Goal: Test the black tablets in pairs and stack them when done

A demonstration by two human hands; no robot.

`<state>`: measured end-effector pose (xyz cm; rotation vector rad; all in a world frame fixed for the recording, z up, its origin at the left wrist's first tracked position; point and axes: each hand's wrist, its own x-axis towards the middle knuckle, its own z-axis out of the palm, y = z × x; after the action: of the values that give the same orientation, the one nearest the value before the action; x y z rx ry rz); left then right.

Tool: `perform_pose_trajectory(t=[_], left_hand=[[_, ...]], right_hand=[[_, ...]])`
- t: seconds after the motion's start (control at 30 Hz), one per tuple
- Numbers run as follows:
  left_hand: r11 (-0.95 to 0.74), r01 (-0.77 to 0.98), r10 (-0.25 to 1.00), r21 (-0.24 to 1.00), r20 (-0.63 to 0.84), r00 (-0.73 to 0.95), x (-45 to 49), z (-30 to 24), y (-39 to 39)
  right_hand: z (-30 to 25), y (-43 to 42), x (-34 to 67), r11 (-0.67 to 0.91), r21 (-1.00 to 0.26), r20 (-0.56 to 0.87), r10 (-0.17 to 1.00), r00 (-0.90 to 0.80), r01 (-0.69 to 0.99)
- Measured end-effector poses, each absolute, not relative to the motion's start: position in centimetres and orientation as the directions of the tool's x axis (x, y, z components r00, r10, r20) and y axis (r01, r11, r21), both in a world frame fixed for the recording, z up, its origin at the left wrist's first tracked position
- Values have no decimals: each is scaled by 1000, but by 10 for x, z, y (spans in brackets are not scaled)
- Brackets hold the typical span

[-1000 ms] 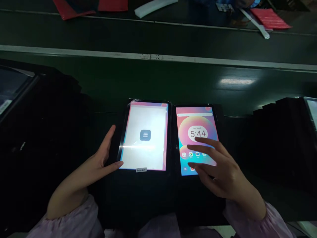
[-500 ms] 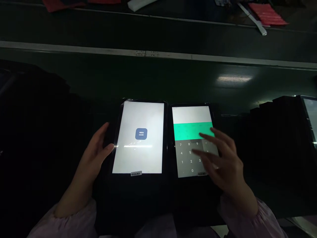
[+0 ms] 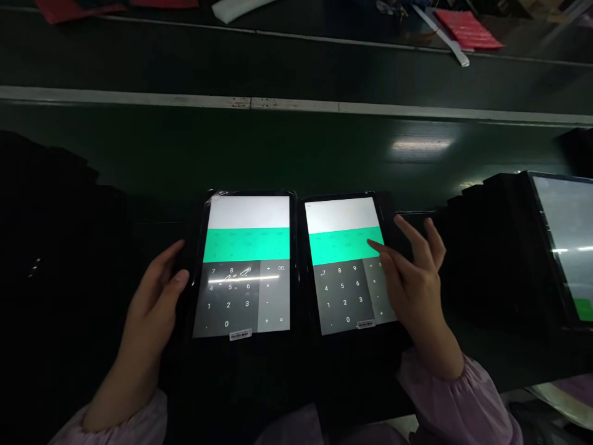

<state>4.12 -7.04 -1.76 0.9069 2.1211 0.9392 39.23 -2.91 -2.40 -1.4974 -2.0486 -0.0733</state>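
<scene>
Two black tablets lie side by side on the dark bench, each showing a calculator app with a green band and a grey keypad. My left hand (image 3: 155, 306) grips the left edge of the left tablet (image 3: 245, 266), with its thumb on the bezel. My right hand (image 3: 414, 287) hovers over the right side of the right tablet (image 3: 345, 266). Its index fingertip rests on or just above the green band, and its other fingers are spread. That hand hides part of the keypad's right column.
A stack of dark tablets (image 3: 491, 247) with a lit tablet (image 3: 565, 247) stands to the right, and a dark pile (image 3: 55, 204) lies to the left. Beyond a pale bench strip (image 3: 139, 96), red packaging (image 3: 467, 29), white foam (image 3: 236, 9) and a metal ruler (image 3: 440, 34) lie.
The left tablet's white screen with its icon has become a calculator. The right tablet went from home screen to calculator. My left hand now grips the tablet edge, and the view has shifted.
</scene>
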Motion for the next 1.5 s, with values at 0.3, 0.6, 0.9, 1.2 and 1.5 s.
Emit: perform_pose_trajectory(t=[0.3,0.6,0.9,1.2,1.5], left_hand=[[478,291,763,829,-228,-606,36,-26,-68],[519,317,732,794,-220,-645,41,-27,-63],[443,351,791,825,-175,-586,35,-33,-61],[509,357,756,783,-208,-621,36,-29,-61],[544,341,736,767,-241,-632,39,-27,-61]], right_hand=[[-26,-29,392,366,-295,463,863,-202,883],[-9,-36,379,448,-315,541,809,-230,837],[-12,-45,354,553,-309,495,788,-365,774],[-9,-45,357,538,-327,520,789,-328,777],[-22,-27,391,257,-301,600,800,-27,918]])
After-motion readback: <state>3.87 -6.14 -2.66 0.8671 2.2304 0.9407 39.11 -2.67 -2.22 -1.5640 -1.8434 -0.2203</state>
